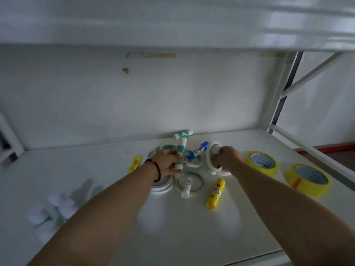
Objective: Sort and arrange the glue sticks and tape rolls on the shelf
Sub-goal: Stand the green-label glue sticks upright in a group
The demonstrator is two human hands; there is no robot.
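Observation:
Both arms reach over a white shelf (192,227) to a pile of glue sticks and tape rolls. My left hand (167,163) grips a white-and-green glue stick (181,148), held upright. My right hand (229,158) holds a thin white tape roll (209,160) tilted on edge, with another glue stick partly hidden in its fingers. A blue-and-white glue stick (196,151) lies between the hands. Flat white tape rolls (190,182) lie below, one with a white glue stick (187,188) inside it. Yellow glue sticks lie at the front (215,193) and to the left (134,164).
Two wide yellow tape rolls (262,163) (308,179) stand at the right. A green-and-white glue stick (183,133) lies against the back wall. A blurred cluster of white-capped glue sticks (51,214) sits at the front left. A shelf board hangs overhead; the frame post (276,112) rises at the right.

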